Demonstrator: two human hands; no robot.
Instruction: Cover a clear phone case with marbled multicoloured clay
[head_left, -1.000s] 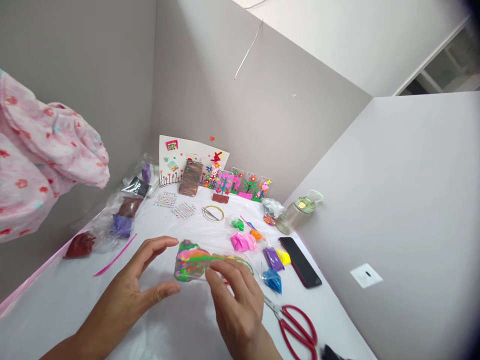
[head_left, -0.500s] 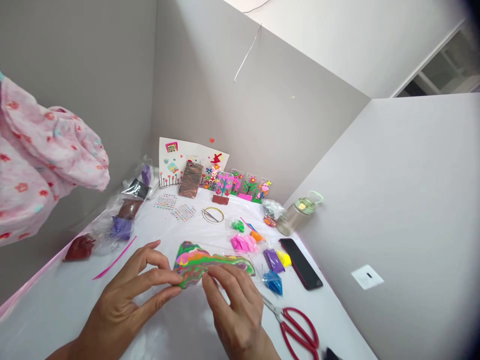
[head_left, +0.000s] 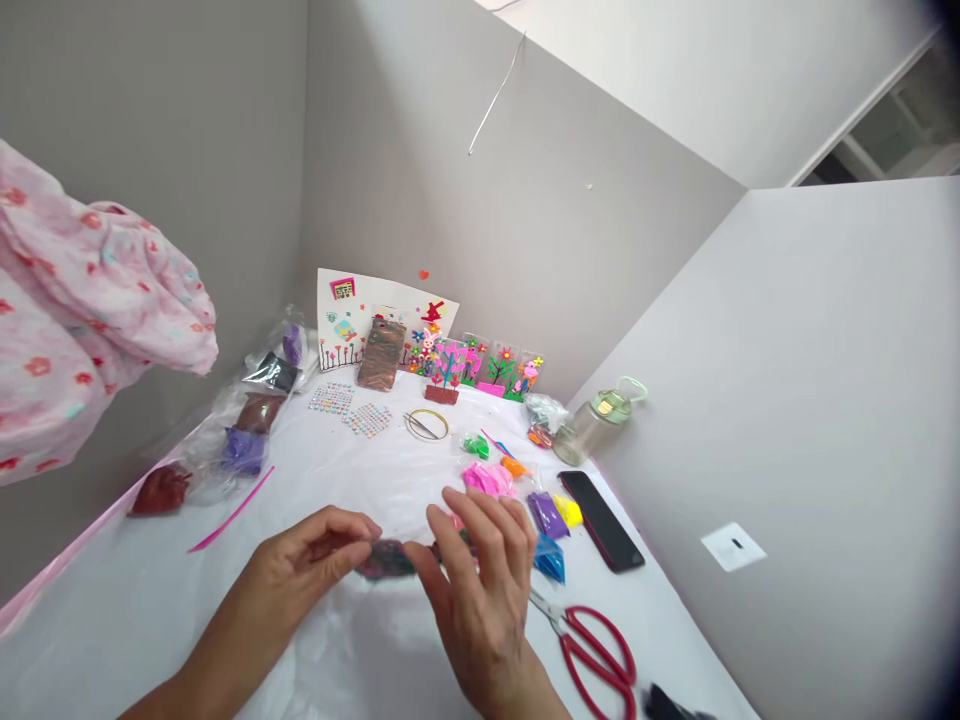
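Observation:
A clear phone case (head_left: 388, 559) spread with swirled multicoloured clay is tipped between my hands, low over the table. It looks dark and blurred from this angle. My left hand (head_left: 319, 555) is closed in a pinch on its left end, thumb and fingertips together. My right hand (head_left: 480, 590) is around the right part of the case, the thumb at its near edge and the other fingers raised over its far side. That hand hides much of the right end.
Red-handled scissors (head_left: 600, 650), a black phone (head_left: 602, 522) and bagged clay, including a purple pack (head_left: 547, 515), lie on the right. A bottle (head_left: 596, 425) stands behind them. Gem sheets (head_left: 367, 420), a ring-shaped band (head_left: 426, 425), a pink strip (head_left: 232, 510) and decorated cases (head_left: 382, 353) are farther back.
The phone case has been tilted, so its colourful face no longer shows fully. My left fingers have drawn together on its end, and my right fingers have lifted and extended.

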